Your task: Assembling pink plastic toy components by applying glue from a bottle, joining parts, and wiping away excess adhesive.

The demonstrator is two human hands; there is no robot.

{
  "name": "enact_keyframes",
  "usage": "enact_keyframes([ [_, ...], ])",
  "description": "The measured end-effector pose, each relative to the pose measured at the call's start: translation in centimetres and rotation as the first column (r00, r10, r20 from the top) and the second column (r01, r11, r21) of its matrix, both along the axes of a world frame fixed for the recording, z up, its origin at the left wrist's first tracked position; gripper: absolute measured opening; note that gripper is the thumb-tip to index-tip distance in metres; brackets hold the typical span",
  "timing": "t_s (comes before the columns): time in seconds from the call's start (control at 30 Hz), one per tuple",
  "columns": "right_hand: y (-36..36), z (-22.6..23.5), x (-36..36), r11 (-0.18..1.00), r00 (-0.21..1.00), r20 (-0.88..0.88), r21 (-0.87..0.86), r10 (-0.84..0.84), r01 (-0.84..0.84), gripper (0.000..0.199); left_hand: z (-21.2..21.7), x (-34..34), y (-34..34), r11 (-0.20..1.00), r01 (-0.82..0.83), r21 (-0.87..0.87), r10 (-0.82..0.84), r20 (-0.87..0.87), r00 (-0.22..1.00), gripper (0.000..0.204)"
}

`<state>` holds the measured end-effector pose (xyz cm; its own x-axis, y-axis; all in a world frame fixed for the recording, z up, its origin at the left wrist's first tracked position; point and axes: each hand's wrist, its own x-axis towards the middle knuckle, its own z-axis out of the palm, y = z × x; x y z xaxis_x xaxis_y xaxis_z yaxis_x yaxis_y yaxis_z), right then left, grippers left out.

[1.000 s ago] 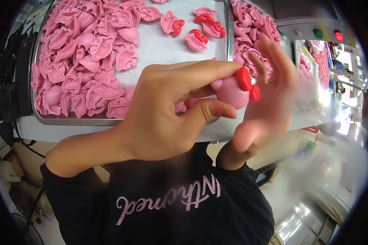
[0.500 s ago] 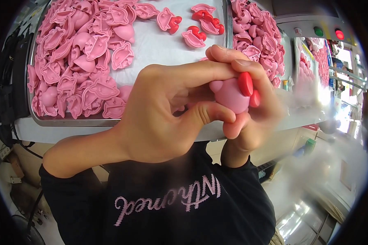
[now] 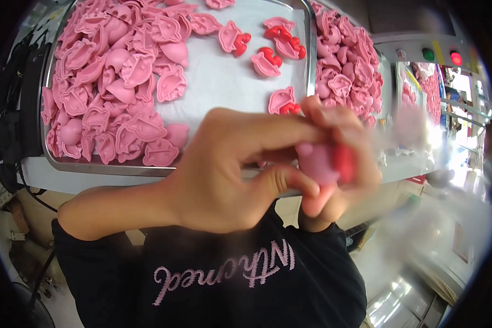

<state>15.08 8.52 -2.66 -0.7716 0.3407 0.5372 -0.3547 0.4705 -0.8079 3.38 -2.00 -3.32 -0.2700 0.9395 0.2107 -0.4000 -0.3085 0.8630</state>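
My left hand (image 3: 229,175) and my right hand (image 3: 344,164) meet close under the camera, both closed around one small pink plastic piece (image 3: 318,163) with a red part (image 3: 344,162) on its side. My left thumb and fingers pinch the pink piece from the left. My right fingers wrap over it from the right and are blurred. Behind my hands lies a metal tray (image 3: 164,168) with a heap of pink pieces (image 3: 109,93) on its left side. A few pink pieces with red parts (image 3: 268,57) lie on the tray's right side.
A second heap of pink pieces (image 3: 347,65) lies right of the tray. Beyond it stands a machine panel with a green button (image 3: 428,54) and a red button (image 3: 456,58). Dark cables (image 3: 11,109) hang at the left edge. My dark sweater (image 3: 213,284) fills the lower view.
My right hand went from open beside the piece to closed over it. Both hands with the piece sank slightly lower in view.
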Motion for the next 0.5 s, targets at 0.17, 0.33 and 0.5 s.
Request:
enact_keyframes([
  [0.17, 0.7, -0.9, -1.2, 0.998, 0.938, -0.342, 0.054, 0.057, -0.041, 0.030, 0.5, -0.3, 0.1, 0.999, 0.046, 0.029, -0.041, -0.166, 0.985, 0.019],
  [0.33, -0.3, -1.1, -1.7, 0.989, 0.907, -0.418, -0.110, 0.048, -0.103, 0.019, 0.4, -0.4, 0.3, 0.993, 0.096, 0.074, -0.086, -0.121, 0.989, 0.026],
  [0.5, 0.2, -1.7, -1.3, 0.992, 0.906, -0.421, -0.098, 0.036, -0.085, 0.026, 0.1, -0.3, 0.5, 0.990, 0.010, 0.142, 0.019, -0.201, 0.979, 0.034],
])
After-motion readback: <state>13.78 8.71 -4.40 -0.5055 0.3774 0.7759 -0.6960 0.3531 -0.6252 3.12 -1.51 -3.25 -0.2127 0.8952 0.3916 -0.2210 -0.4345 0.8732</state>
